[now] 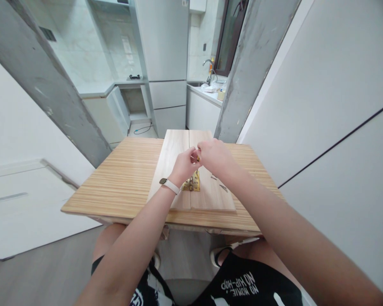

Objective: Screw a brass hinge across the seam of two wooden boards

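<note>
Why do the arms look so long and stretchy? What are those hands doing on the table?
The camera sits on the person's head and looks down, so you see their own arms reaching out, and the lens stretches them. The left hand, with a white band on its wrist, and the right hand meet above two pale wooden boards lying side by side on a striped wooden table. They pinch something small and yellowish; it is too tiny to name. A brass hinge lies across the boards' seam, and a few small screws lie beside it.
</note>
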